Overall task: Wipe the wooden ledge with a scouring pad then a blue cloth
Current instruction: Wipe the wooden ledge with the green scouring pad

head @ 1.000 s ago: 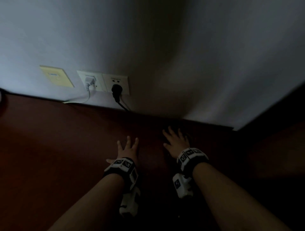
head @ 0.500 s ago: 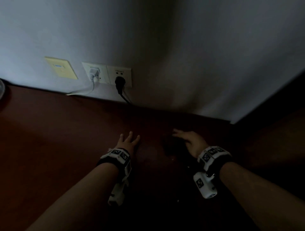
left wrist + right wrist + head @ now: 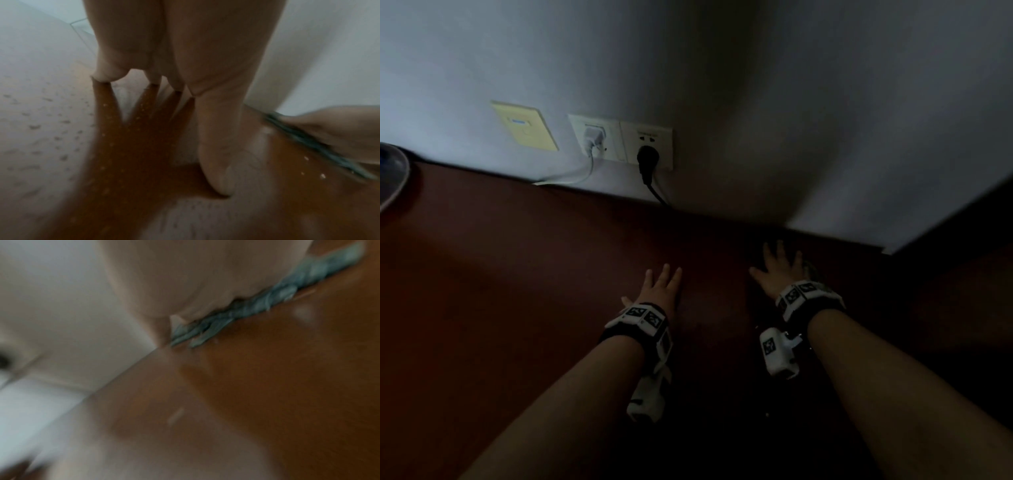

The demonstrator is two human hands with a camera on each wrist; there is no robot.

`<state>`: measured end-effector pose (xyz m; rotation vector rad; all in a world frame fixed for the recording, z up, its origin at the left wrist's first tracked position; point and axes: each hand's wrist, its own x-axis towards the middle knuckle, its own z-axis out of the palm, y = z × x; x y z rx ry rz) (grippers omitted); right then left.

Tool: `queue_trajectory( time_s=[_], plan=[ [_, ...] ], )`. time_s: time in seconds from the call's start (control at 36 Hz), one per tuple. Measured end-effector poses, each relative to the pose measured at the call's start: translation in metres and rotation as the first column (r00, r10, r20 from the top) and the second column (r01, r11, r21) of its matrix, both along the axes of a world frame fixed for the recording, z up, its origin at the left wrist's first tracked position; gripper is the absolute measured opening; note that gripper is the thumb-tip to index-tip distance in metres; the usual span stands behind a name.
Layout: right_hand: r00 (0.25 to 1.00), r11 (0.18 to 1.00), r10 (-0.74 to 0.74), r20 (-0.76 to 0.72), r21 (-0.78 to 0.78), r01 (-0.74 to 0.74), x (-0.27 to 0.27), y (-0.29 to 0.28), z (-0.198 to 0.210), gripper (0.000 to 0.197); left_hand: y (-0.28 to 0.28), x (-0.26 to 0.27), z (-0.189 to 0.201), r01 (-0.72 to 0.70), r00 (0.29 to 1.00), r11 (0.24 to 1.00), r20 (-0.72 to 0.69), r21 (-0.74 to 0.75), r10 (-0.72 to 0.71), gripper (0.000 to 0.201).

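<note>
**Ledge: both hands flat, cloth under the right**

The ledge (image 3: 524,274) ran along the wall (image 3: 774,102), dark and glossy. The right hand (image 3: 779,270) lay near the wall corner, fingers straight and spread, pressing a blue-green cloth (image 3: 257,305) flat on the wood; whether it was pad or cloth could not be told. The left hand (image 3: 659,287) rested flat just beside it, fingers (image 3: 107,76) extended, holding nothing. Two sockets (image 3: 619,142) carried plugs; their markings were illegible.
</note>
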<state>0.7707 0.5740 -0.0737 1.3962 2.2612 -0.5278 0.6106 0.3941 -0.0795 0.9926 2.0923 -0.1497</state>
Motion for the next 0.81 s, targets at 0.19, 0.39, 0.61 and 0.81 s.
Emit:
queue_trajectory(
  time_s=[0.19, 0.39, 0.61, 0.81],
  plan=[
    [0.867, 0.871, 0.486, -0.108, -0.021, -0.491, -0.006, -0.048, -0.001, 0.055, -0.010, 0.000, 0.000, -0.010, 1.000, 0.999, -0.001, 0.053, 0.010, 0.109],
    [0.768, 0.775, 0.598, -0.228, -0.080, -0.627, 0.040, -0.075, 0.012, 0.061, -0.019, -0.003, 0.004, 0.075, 0.997, 0.997, -0.010, 0.022, -0.075, 0.100],
    [0.661, 0.663, 0.722, -0.206, -0.067, -0.746, 0.067, -0.090, 0.019, 0.058, -0.026, 0.009, 0.003, 0.131, 0.991, 0.990, -0.007, -0.050, -0.131, 0.111],
    [0.743, 0.949, 0.304, -0.596, 0.126, -0.288, 0.096, -0.052, 0.028, 0.048, -0.034, 0.023, -0.015, 0.091, 0.994, 0.995, -0.057, -0.048, -0.094, 0.109]
  ],
)
